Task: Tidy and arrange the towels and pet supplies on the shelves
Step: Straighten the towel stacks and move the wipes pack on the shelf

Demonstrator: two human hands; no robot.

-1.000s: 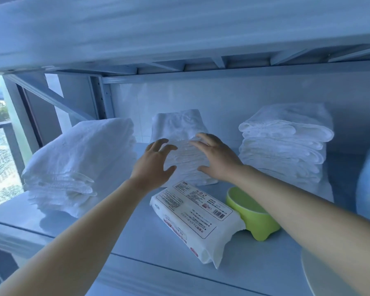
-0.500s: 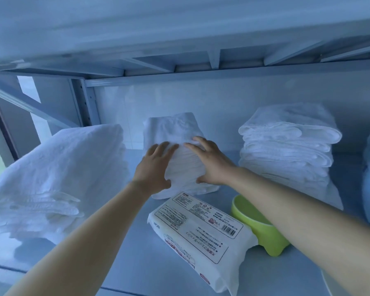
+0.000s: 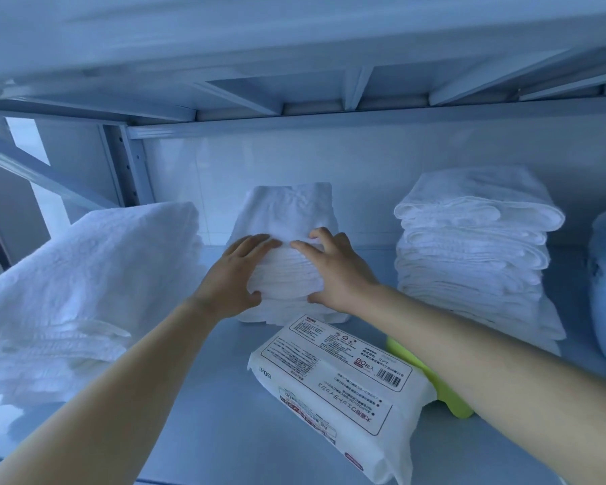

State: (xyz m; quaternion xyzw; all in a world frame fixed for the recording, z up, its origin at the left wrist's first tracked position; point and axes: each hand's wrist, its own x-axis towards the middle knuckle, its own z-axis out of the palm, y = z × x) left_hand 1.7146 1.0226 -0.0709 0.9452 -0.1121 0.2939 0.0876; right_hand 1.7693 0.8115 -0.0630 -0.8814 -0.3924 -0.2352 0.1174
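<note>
On the shelf, far left: slumped towel pile, not yet squared. Centre: my left hand and right hand clasp the small towel stack from both sides, each grip closed around its front edge. Wipes pack lies askew before it, partly covering a green bowl. Right towel stack looks neat. I judge most tidying remains.

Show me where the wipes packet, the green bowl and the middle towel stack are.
wipes packet [image 3: 340,386], head view, on its printed label.
green bowl [image 3: 434,383], head view, on its rim beside the forearm.
middle towel stack [image 3: 287,208], head view, on the top towel above the hands.
</note>
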